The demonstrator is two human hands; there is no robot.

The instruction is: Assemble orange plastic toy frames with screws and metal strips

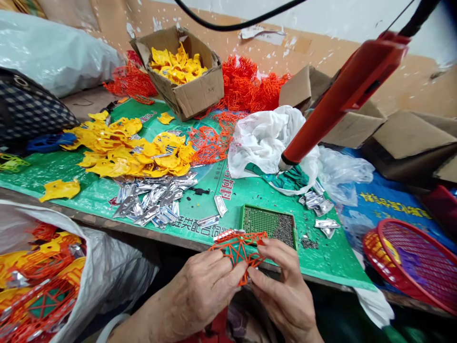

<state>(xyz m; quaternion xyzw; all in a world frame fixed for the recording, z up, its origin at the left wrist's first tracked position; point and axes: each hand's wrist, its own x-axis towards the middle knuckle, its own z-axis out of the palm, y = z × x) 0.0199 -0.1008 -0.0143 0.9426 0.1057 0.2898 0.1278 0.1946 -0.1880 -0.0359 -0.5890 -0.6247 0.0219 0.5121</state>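
My left hand (205, 286) and my right hand (283, 286) both pinch a small orange plastic lattice piece (238, 248) with a silver strip along its top edge, held just over the table's near edge. Right behind it lies a green tray of tiny dark screws (268, 222). A pile of silver metal strips (153, 202) is spread to the left of the tray. A red electric screwdriver (342, 95) hangs from above on the right, its tip pointing down at the table.
Yellow plastic pieces (128, 150) lie heaped on the green sheet; more fill a cardboard box (182, 71). Orange lattice parts (246, 85) pile at the back. A white plastic bag (267, 136), a red basket (414, 264) at right, and a sack of assembled pieces (39, 276) at left.
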